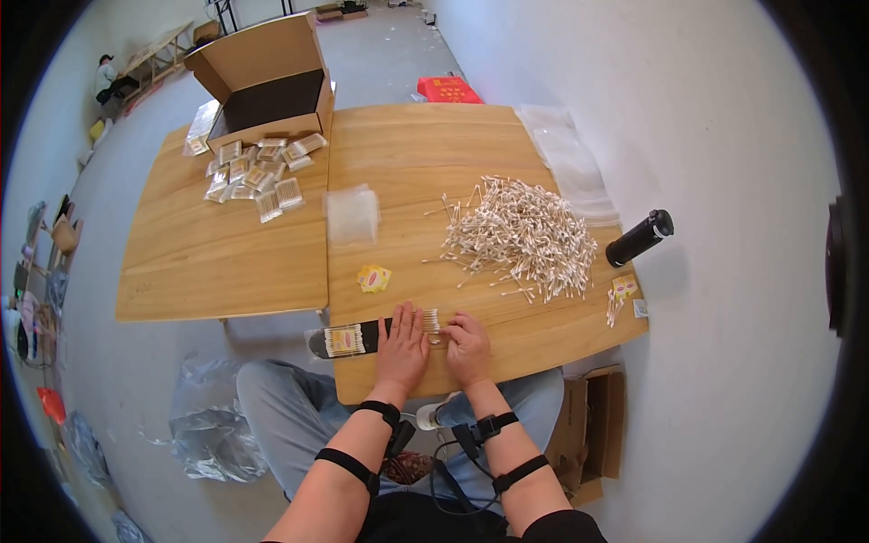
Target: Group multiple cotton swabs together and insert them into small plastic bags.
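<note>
Close to the table's front edge, my left hand lies flat with its fingers stretched out. It rests across a black strip and the near part of a row of cotton swabs, whose white tips show beyond the fingers. On the strip's left part, in a clear sleeve, is a packed bundle of swabs with a yellow-and-white label card. My right hand is closed just right of the row, fingertips curled in by its end; what they hold, if anything, is hidden.
A large heap of loose swabs covers the right middle. Yellow cards and clear bags lie farther left. Filled packs sit before an open carton. A black bottle stands at the right edge.
</note>
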Demonstrator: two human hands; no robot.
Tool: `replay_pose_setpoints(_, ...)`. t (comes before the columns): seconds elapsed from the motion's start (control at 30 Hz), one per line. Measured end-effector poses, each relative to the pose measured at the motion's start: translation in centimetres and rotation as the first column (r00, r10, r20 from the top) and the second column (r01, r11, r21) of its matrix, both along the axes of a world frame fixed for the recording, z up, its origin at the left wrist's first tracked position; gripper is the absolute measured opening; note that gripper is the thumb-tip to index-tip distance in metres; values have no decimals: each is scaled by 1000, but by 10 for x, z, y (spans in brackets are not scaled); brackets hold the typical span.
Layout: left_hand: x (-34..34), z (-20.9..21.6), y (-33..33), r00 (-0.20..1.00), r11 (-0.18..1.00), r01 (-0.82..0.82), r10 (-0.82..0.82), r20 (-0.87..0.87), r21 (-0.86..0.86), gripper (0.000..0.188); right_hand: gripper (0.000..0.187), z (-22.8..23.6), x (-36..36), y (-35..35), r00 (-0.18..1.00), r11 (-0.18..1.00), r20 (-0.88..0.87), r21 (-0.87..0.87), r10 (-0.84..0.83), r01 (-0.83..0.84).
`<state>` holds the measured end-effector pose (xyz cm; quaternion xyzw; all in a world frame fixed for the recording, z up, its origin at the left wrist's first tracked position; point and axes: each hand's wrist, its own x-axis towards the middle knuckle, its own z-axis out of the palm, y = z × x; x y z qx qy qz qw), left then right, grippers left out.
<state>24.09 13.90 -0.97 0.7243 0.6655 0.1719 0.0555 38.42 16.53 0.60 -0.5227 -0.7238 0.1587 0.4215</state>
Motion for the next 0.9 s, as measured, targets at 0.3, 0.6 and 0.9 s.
replay_pose_setpoints(0.3, 1, -1, 0, 1000, 1000, 0, 0, -10, -10, 55, 20, 2, 0, 0, 1000, 1000, -7, -12, 0, 0)
replay_pose_setpoints(0.6, 0, 1, 0, 1000, 1000, 1, -1, -8, -14, 55, 21, 4, 2, 0, 999, 1000, 42, -11, 26, -25)
replay_pose_setpoints(0.9, 1, 2, 0, 1000, 1000, -3, 3, -3, -29, 55, 23, 3, -1, 1, 999, 1000, 37, 11, -1, 0)
